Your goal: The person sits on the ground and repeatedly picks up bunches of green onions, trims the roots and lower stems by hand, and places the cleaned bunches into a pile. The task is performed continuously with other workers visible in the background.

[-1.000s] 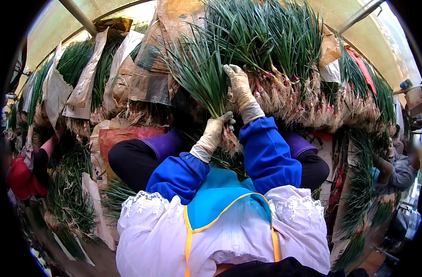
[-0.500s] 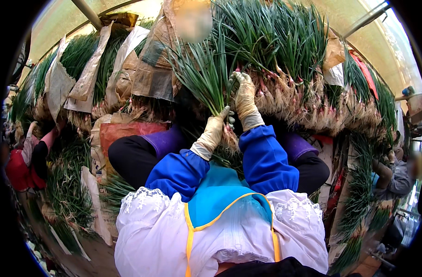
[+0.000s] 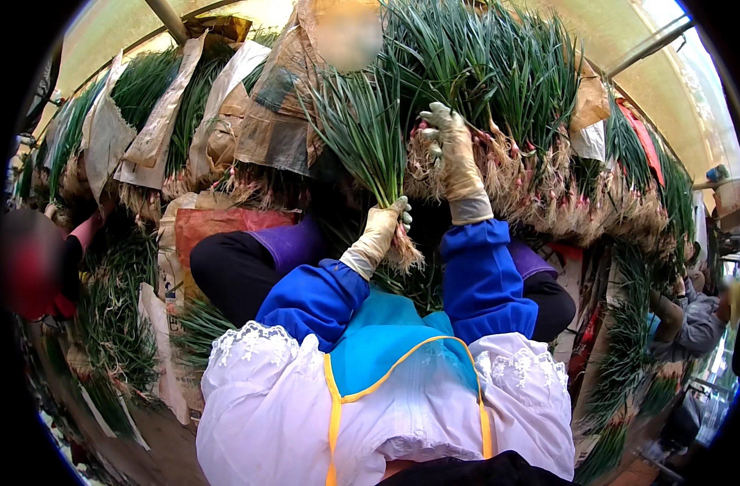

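Note:
My left hand (image 3: pixel 376 236), in a pale cream glove, is closed round a bunch of green onions (image 3: pixel 360 142), its long leaves fanning upward and its pale roots showing below the fist. Higher up and to the right, my right hand (image 3: pixel 459 166), gloved alike, has its fingers apart and bent at the front of the massed green onions (image 3: pixel 516 73). These have pink bulbs and stringy roots hanging along their lower edge. The fingertips are among the plants; whether they touch a stem I cannot tell.
Paper and sack pieces (image 3: pixel 277 130) lie over plants to the upper left. A red sheet (image 3: pixel 224 227) sits by my purple-and-black clad legs (image 3: pixel 232 283). Loose leaves (image 3: pixel 119 324) lie at both sides. A co-worker in red (image 3: pixel 42 267) is at left, another in grey (image 3: pixel 690 320) at right.
My right hand has moved right, away from the held bunch toward the massed plants, and its fingers have spread. My left hand still holds the bunch in about the same place.

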